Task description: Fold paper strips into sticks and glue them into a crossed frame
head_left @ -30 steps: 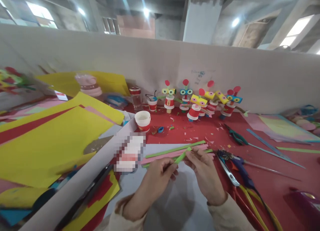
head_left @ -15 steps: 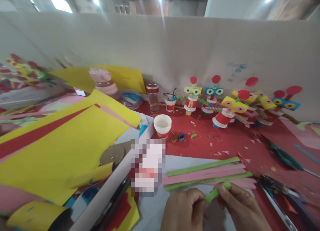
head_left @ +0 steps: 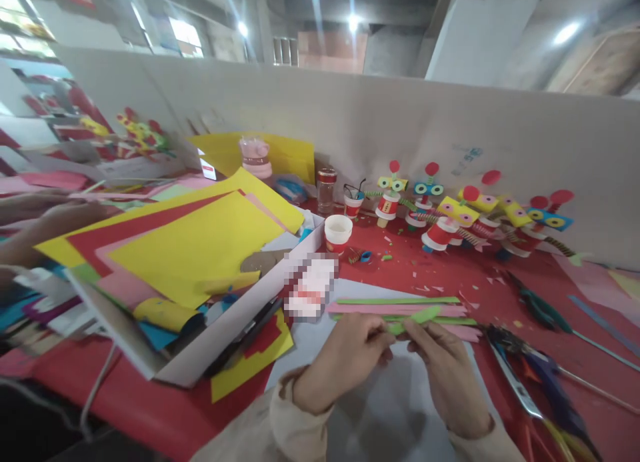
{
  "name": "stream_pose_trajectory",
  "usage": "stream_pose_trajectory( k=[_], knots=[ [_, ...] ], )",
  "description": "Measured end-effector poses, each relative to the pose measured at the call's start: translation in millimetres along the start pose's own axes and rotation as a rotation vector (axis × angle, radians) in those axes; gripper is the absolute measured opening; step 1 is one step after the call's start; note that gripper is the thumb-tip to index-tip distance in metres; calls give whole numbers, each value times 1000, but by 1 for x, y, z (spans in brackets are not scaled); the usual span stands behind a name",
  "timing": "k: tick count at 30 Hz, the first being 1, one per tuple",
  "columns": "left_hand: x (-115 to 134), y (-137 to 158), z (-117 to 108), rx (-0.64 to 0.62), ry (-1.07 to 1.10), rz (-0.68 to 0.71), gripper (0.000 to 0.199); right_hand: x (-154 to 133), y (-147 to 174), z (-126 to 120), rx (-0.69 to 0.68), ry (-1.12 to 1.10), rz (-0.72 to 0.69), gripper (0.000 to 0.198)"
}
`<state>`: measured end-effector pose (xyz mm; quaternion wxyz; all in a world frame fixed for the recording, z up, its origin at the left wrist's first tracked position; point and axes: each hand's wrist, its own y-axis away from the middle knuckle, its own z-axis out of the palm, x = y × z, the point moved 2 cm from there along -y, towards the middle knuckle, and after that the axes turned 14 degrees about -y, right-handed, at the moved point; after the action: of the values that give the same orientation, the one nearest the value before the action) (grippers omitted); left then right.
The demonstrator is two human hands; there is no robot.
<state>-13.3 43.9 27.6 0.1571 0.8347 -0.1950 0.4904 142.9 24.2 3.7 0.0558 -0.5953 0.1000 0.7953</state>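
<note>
A short green paper strip (head_left: 423, 317) is pinched between my two hands, over a white sheet (head_left: 385, 389). My left hand (head_left: 350, 352) closes on the strip's left end, and my right hand (head_left: 440, 362) grips it farther right, its thumb against the paper. Just behind my fingers lie pink paper strips (head_left: 400, 309) and a long green strip (head_left: 360, 301). A stacked paper cup (head_left: 339, 230) stands upright behind them, beside a small coiled paper piece (head_left: 364, 256).
Paper-cup figures (head_left: 440, 234) line the back right. A white box (head_left: 200, 355) with yellow sheets (head_left: 200, 249) stands on the left. Pliers (head_left: 543, 309), scissors (head_left: 520, 382) and a glue gun (head_left: 555, 375) lie to the right. Another person's hand (head_left: 60, 222) is at far left.
The view has shifted left and back, so the box and another person's hand show. My hands still hold the green strip, now higher in the picture, with the sleeves visible.
</note>
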Motion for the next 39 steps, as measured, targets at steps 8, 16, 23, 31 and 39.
stream_pose_trajectory(
  k=[8,16,23,31,39],
  knots=[
    [6,-6,4,-214,232,-210,28,-19,0,2,-26,-205,12,31],
    [21,-3,11,-43,-9,66,33,-17,-8,-8,129,-166,-15,33],
    [19,8,21,190,-626,117,43,-13,-4,-2,105,-157,-4,33],
    [12,25,30,247,-1204,162,56,-7,-12,-9,130,-220,20,35],
    [-37,66,-12,138,-801,80,44,-10,-14,-22,195,-221,30,36]
  ],
)
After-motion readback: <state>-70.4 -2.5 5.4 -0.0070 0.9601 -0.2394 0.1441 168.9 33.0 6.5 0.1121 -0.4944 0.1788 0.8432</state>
